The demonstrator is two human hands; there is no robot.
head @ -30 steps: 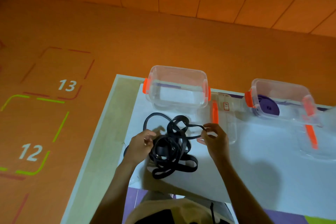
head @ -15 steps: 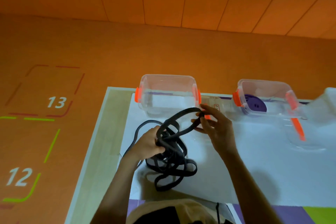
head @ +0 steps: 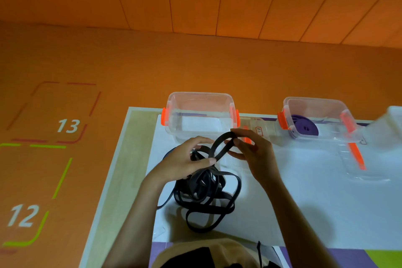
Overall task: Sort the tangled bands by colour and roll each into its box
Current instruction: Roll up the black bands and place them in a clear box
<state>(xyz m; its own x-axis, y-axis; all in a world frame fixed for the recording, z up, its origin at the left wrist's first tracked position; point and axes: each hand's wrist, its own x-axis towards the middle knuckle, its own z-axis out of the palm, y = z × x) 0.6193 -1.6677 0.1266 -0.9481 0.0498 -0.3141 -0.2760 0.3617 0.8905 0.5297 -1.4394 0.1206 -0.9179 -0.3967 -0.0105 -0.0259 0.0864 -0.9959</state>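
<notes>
A tangle of black band [head: 204, 193] is seen on the white table [head: 304, 202] just in front of the empty clear box [head: 199, 96], with one loop lifted toward that box's front wall. The strands below the loop are gripped by the left hand [head: 185, 163], whose fingers and thumb are curled round them, while the loop's top is pinched by the right hand [head: 254, 154]. To the right of the empty box, a rolled purple band [head: 305, 127] is held in a second clear box [head: 313, 100].

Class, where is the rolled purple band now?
Head view, upper right: the purple band lies coiled inside the clear box right of the empty box.
</notes>
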